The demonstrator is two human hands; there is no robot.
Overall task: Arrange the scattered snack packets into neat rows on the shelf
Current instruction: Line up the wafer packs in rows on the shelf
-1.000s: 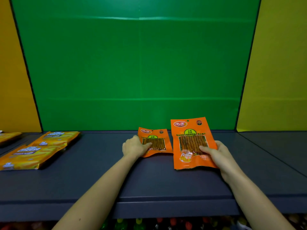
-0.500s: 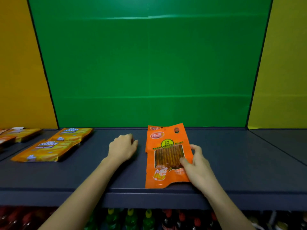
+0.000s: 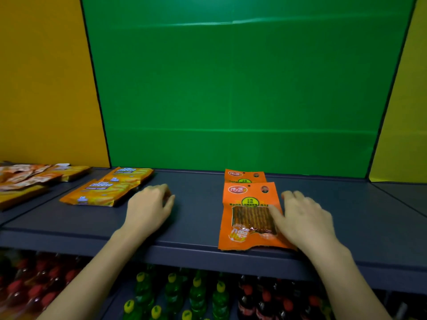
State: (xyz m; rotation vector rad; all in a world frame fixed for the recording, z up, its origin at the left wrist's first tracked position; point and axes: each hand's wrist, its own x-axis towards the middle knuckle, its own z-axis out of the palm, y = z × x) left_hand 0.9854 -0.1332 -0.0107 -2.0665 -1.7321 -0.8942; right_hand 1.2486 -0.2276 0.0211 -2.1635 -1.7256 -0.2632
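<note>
- A flat orange plastic snack packet [image 3: 249,218] lies at the front edge of the dark grey shelf board [image 3: 201,215].
- A second orange plastic packet [image 3: 245,176] lies behind it, partly under it.
- The right hand [image 3: 305,220] rests on the front packet; the left hand [image 3: 150,206] sits on the board to its left.
- Two yellow foil cheese packets [image 3: 99,192] lie farther left, one behind the other.

The dark shelf [image 3: 201,218] carries a front orange packet [image 3: 247,204] that overlaps a rear orange packet [image 3: 245,176]. At left, a near yellow packet [image 3: 97,194] overlaps a far yellow packet [image 3: 128,174].
</note>
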